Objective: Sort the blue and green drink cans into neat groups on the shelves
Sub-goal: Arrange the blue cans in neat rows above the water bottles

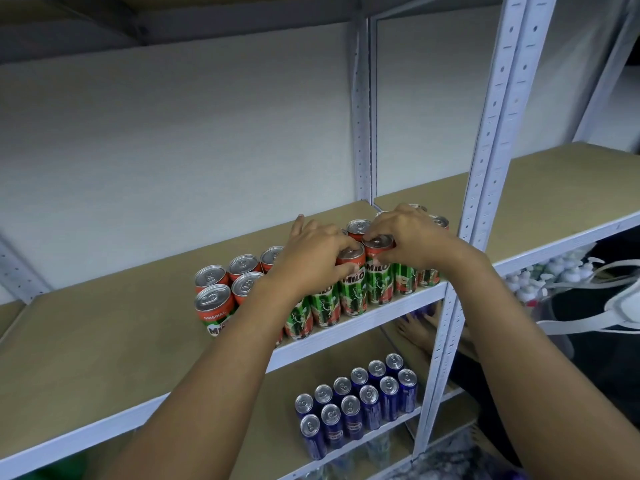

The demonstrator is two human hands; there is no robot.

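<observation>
Nearest to you, on the lower shelf, the blue cans stand upright, long axis vertical, pull-tab tops up. They're slim, glossy metal cylinders with silver lids, packed in two tidy rows: I count seven in the back row and six in front, so thirteen.

Up a level, on the tan board of the middle shelf with its white metal lip, the green cans sit near the front edge, also upright, tops up. They're shorter, fatter cylinders with an orange band under the lid and green printed sides (MILO lettering faces you). Your arms cover part of the bunch, so I can't give an honest total.

Your left hand has its grip curled round the top of one green can, thumb on the near side. Your right hand pinches the lid rim of the can touching it, fingers bent over the top.

Behind it all: a pale wall and perforated white metal uprights.
</observation>
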